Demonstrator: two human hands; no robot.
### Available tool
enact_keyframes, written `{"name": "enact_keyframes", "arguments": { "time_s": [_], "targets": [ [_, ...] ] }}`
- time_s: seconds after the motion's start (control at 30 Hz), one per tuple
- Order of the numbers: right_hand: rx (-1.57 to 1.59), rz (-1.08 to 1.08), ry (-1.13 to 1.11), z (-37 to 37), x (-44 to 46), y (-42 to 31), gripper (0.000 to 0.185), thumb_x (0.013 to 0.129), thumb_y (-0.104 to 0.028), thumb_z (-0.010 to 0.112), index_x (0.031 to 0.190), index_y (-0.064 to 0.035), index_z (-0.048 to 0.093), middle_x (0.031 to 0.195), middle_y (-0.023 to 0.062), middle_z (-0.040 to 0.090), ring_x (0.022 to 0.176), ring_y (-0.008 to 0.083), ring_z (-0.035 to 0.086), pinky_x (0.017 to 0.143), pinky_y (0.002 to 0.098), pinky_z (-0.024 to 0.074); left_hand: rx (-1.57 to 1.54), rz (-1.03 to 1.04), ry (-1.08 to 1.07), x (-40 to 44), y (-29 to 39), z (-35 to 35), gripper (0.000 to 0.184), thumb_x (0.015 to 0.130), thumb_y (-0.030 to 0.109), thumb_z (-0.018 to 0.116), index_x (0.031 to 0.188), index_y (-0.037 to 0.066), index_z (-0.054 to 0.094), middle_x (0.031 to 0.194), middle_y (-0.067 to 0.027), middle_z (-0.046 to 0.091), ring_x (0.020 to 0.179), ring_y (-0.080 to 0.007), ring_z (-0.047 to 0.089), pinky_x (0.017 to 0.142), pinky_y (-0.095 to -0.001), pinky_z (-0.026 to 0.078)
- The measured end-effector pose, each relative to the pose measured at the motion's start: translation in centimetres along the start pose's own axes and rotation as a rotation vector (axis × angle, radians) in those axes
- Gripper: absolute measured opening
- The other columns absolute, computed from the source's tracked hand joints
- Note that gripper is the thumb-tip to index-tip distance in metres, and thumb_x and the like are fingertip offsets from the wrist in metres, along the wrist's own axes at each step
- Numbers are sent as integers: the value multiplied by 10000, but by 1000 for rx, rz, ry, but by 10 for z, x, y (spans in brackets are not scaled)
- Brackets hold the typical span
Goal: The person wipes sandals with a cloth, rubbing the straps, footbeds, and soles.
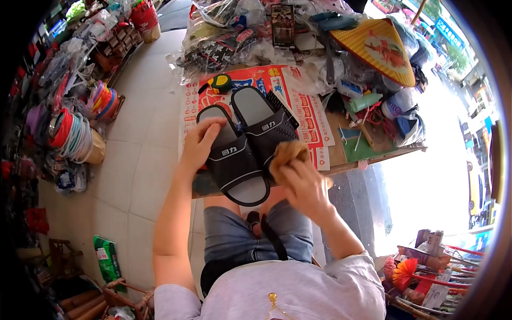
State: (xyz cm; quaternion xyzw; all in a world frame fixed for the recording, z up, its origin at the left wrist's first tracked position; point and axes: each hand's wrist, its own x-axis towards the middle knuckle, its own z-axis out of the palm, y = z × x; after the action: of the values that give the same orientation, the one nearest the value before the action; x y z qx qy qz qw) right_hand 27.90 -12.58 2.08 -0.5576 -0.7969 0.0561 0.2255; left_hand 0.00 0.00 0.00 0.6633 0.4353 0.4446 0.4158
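Two black slide sandals with grey insoles and white lettering lie side by side over the red and white printed sheet. My left hand (200,143) is closed on the edge of the left sandal (230,154), whose near end reaches past the table's front edge. In my right hand (303,184) is a bunched brown cloth (289,158), pressed against the side of the right sandal (265,124). A yellow and black tape measure (220,83) rests on the printed sheet (314,120) beyond the left sandal.
Plastic-wrapped goods (218,50) are piled at the back of the table. A yellow conical hat (378,50), a green bottle (365,102) and a green board (356,145) lie on the right. Buckets and goods line the left side; a basket of items stands lower right.
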Motion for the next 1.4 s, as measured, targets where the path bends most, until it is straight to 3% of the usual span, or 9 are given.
{"name": "enact_keyframes", "arguments": {
  "time_s": [0.17,0.3,0.5,0.67,0.8,0.97,1.1,1.27,1.4],
  "targets": [
    [426,-220,-122,-41,-2,-2,452,665,-48,680,1114,-97,702,1160,108,645,1032,319,642,834,387,563,-167,204,243,-19,-32,21,553,1076,339,285,1010,-25,696,1023,-126,720,1058,-236,651,1155,-430,297],
    [140,-28,312,-27,23,15,436,690,-32,647,1117,-103,694,1142,114,633,973,335,644,820,407,553,-169,211,269,-16,-30,18,557,1076,335,278,959,-19,692,994,-126,722,1056,-244,653,1158,-441,289],
    [382,-149,-21,-17,6,-1,388,701,-48,663,1083,-99,701,1090,120,630,974,334,648,827,385,550,30,286,142,-24,-28,7,376,1022,268,472,828,26,683,936,-118,721,1067,-236,658,1156,-497,238],
    [422,-92,206,-38,43,21,548,703,-13,600,1246,-88,631,1152,153,642,1066,356,641,915,403,522,-96,116,190,-40,4,17,212,886,83,698,721,-19,614,859,-93,702,1045,-262,658,884,-357,480],
    [436,-151,206,-37,104,11,641,727,-74,597,1363,-118,530,1205,146,629,1092,357,628,934,443,506,-152,203,262,-37,31,-7,205,894,50,662,707,-4,595,904,-94,698,1047,-264,646,917,-366,469],
    [205,-83,-201,-24,124,-3,654,743,-166,595,1392,-141,511,1229,154,622,1118,384,601,965,442,483,-54,311,314,-30,83,-52,226,902,40,648,693,6,570,902,-99,689,1034,-259,643,923,-362,462],
    [573,-115,153,-31,95,6,600,743,-125,634,1337,-148,556,1192,142,625,1082,371,617,898,429,511,-108,315,415,-7,102,-49,255,918,49,637,681,15,550,877,-87,680,998,-229,642,907,-339,453],
    [614,-4,40,-48,57,30,624,712,-152,677,1325,-127,563,1121,162,664,1069,381,624,905,415,505,-364,206,428,30,114,-12,302,965,160,639,698,25,593,846,-34,677,764,-74,563,713,-239,441],
    [463,-102,44,-59,86,30,586,718,-246,695,1277,-109,585,1111,154,673,1059,371,630,890,435,503,-460,189,386,34,113,7,261,958,142,637,726,25,612,847,-39,675,778,-96,590,736,-249,461]
  ]
}}
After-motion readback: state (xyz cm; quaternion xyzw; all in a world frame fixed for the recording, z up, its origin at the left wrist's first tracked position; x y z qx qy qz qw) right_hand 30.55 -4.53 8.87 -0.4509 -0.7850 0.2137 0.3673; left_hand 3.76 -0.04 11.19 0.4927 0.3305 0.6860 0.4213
